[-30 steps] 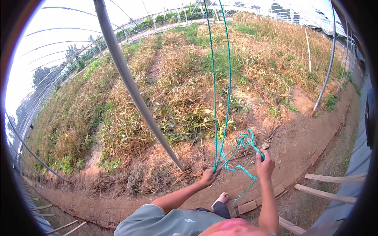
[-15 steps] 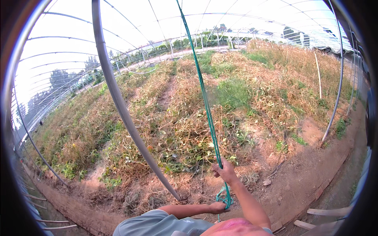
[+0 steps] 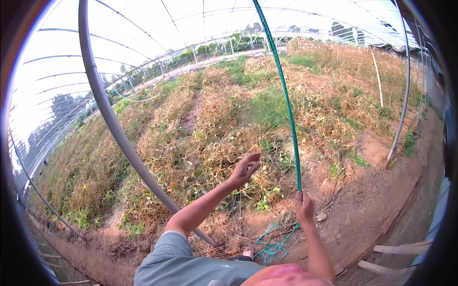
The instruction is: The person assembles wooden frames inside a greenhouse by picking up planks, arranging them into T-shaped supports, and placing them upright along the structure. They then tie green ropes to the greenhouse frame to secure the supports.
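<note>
A taut green twisted rope (image 3: pixel 292 119) runs from the top of the view down to my right hand (image 3: pixel 304 207), which is closed around it at about waist height. Below that hand its loose end trails down to a tangle of thinner-looking teal rope (image 3: pixel 271 250) on the ground by my body. My left hand (image 3: pixel 245 169) is lifted in front of me, left of the rope and apart from it. Its fingers are loosely bent and spread, with nothing visible in them. Where the rope is fastened overhead is out of view.
A thick grey metal pole (image 3: pixel 119 131) slants past my left side to the ground. Arched frame pipes (image 3: pixel 407 90) surround the plot. Dry brown vines (image 3: pixel 214 128) with green weeds cover the soil ahead. Pale wooden slats (image 3: pixel 403 249) jut out at lower right.
My left hand has let go of the lower rope and risen up and leftward. My right hand, still on the rope, has shifted right. The loose rope has dropped to the ground.
</note>
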The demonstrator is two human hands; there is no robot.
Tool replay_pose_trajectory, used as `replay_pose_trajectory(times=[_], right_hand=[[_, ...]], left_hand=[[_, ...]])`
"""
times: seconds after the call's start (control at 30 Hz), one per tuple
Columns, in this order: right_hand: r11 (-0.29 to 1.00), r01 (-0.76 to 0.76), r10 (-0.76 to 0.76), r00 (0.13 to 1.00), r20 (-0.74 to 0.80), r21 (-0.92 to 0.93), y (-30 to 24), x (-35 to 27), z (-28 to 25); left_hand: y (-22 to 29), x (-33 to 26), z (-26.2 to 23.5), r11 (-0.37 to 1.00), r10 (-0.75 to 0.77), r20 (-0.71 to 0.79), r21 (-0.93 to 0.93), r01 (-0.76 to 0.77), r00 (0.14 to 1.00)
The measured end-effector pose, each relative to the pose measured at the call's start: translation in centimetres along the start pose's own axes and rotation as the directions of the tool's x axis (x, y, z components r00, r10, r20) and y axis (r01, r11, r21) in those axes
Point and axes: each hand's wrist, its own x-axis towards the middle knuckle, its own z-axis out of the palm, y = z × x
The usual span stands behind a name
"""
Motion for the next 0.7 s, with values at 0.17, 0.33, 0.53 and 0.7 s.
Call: replay_pose_trajectory(times=[0.17,0.33,0.53,0.7], right_hand=[[0.965,0.047,-0.048,0.999,0.003,-0.256,-0.4,2.0,-3.8],[0.928,0.17,-0.148,0.985,0.09,-0.332,-1.2,2.3,-2.8],[0.973,0.001,0.039,0.985,0.167,-0.23,-2.4,1.2,2.5],[0.979,-0.001,0.048,0.972,0.229,-0.203,-4.3,0.8,4.0]], left_hand=[[11.9,23.9,-18.5,0.871,0.477,-0.558,0.193,-0.452,0.679],[23.1,37.0,-27.1,0.544,0.211,-0.386,-0.717,-0.436,0.898],[20.5,44.0,-24.9,0.077,0.861,-0.044,-0.973,-0.216,0.507],[21.0,47.0,-29.4,0.233,0.918,0.208,-0.972,-0.034,0.338]])
